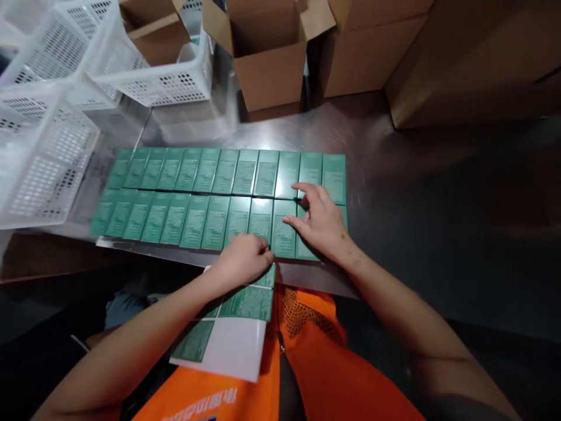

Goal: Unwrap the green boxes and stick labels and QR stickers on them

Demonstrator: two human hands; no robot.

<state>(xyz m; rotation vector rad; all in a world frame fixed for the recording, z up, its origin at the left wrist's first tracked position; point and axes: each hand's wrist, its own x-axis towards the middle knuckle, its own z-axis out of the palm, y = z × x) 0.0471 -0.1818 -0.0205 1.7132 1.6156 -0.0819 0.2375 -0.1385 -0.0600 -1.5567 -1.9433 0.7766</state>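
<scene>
Left grip point(243, 259): fingers curled shut, pinching the near edge of a green label point(266, 277) at the front lip of the worktop point(394, 175). Label still partly on a white backing sheet point(232, 345) lying over the lap, with more green labels point(248, 302) on the sheet.

Right grip point(319, 222): flat and released, fingers spread, palm down on the right end of the green boxes point(219, 199). Index finger reaching across the seam between the 2 rows. Nothing grasped.

Green boxes laid face down in 2 rows, side by side and touching, printed white text panels up. Back row about 10 across; front row similar, right end covered by the right hand. Rows sitting near the front edge of the steel worktop, left of centre.

Left of the boxes: white perforated baskets point(44, 152), several, stacked and overlapping, one point(166, 82) holding a brown carton. Behind the boxes: open cardboard carton point(269, 64), flaps up. Further cartons point(460, 58) to the right rear, well apart from the boxes.

Orange vest point(324, 368) at bottom of view, mesh patch near the worktop edge, white lettering at the lower hem, too cropped to read.
</scene>
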